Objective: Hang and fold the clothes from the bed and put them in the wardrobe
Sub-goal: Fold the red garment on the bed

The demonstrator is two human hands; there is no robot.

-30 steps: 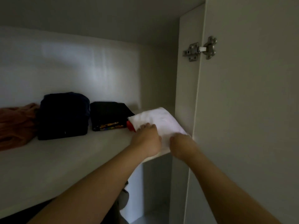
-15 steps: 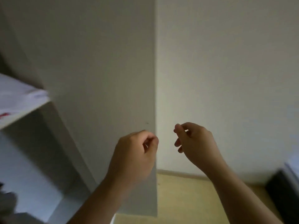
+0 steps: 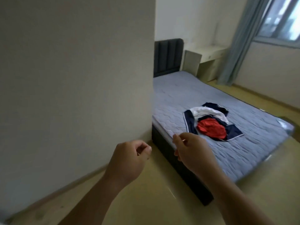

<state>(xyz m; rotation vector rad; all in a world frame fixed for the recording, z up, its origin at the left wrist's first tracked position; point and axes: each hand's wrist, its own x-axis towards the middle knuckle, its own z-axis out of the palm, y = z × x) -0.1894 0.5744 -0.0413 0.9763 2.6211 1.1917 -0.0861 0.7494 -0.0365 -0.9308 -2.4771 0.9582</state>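
A small heap of clothes lies on the bed (image 3: 178, 98): a navy garment with white trim (image 3: 233, 131), a white piece (image 3: 209, 112) over its top, and a crumpled red piece (image 3: 211, 129) on its middle. My left hand (image 3: 129, 161) hangs over the floor beside the wall, fingers curled in loosely, holding nothing. My right hand (image 3: 193, 151) is raised in front of the bed's near edge, fingers curled with thumb and forefinger close together, also holding nothing. Both hands are short of the clothes. The wardrobe is out of view.
A pale wall (image 3: 73, 78) fills the left half. The bed has a dark padded headboard (image 3: 168, 56) and a dark base. A light wooden desk (image 3: 206, 59), a grey-blue curtain (image 3: 238, 39) and a window (image 3: 282, 18) stand at the back right. Wooden floor (image 3: 146, 200) lies below my arms.
The white folded garment was left on the wardrobe shelf. My view swung right from the wardrobe past its door and the wall to the bed. Both hands came away and now hold nothing.
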